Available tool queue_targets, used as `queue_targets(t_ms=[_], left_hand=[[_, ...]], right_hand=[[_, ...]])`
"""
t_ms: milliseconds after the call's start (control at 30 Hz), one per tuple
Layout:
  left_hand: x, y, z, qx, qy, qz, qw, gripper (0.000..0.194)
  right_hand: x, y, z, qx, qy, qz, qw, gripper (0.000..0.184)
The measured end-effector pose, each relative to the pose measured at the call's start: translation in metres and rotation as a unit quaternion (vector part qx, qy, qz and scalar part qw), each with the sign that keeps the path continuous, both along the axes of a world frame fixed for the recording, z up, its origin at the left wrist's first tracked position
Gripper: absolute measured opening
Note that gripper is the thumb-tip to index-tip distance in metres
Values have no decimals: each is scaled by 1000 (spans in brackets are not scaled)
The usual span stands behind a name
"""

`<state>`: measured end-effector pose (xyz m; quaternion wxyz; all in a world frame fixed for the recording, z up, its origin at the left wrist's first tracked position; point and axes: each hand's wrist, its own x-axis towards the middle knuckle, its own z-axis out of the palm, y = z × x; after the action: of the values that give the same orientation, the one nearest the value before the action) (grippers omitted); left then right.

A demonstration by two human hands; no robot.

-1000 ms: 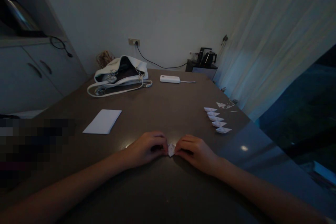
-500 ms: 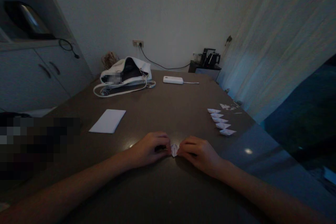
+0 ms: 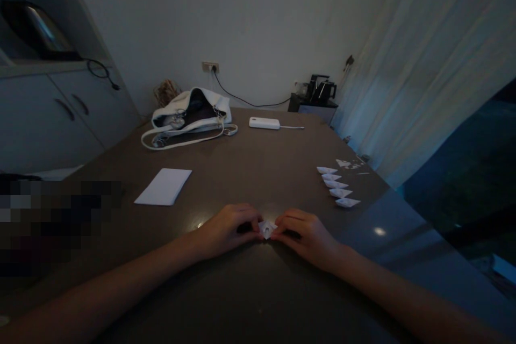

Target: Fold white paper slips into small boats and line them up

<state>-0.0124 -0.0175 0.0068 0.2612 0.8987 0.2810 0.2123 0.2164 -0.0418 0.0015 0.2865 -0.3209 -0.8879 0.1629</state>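
A small folded white paper piece [image 3: 266, 228] lies on the dark brown table [image 3: 250, 172] just in front of me. My left hand [image 3: 228, 228] pinches its left side with curled fingers. My right hand [image 3: 304, 236] pinches its right side the same way. Both hands rest on the tabletop, fingertips almost meeting over the paper. To the right, a row of several finished small folded paper pieces [image 3: 336, 187] lies near the table's edge, with paper scraps [image 3: 347, 163] just beyond them.
A flat white sheet of paper [image 3: 163, 187] lies at the left. A white handbag [image 3: 189, 115] and a white power bank [image 3: 264, 123] with a cable sit at the far end. Cabinets stand at left, a curtain at right, a kettle [image 3: 320, 88] behind.
The paper piece between my fingertips has shifted slightly and looks flatter and wider; both hands stay in the same place. The view moved a little.
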Motion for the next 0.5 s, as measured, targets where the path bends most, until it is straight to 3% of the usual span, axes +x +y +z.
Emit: queue_targets(t_ms=[267,500], left_hand=[[-2,-1,2,-40,-51,-13,998,13],[0,-6,2,6,-12,-11,1000,12]], right_hand=[[2,1,4,-34,52,16,998,4],[1,-2,4,6,22,38,999,6]])
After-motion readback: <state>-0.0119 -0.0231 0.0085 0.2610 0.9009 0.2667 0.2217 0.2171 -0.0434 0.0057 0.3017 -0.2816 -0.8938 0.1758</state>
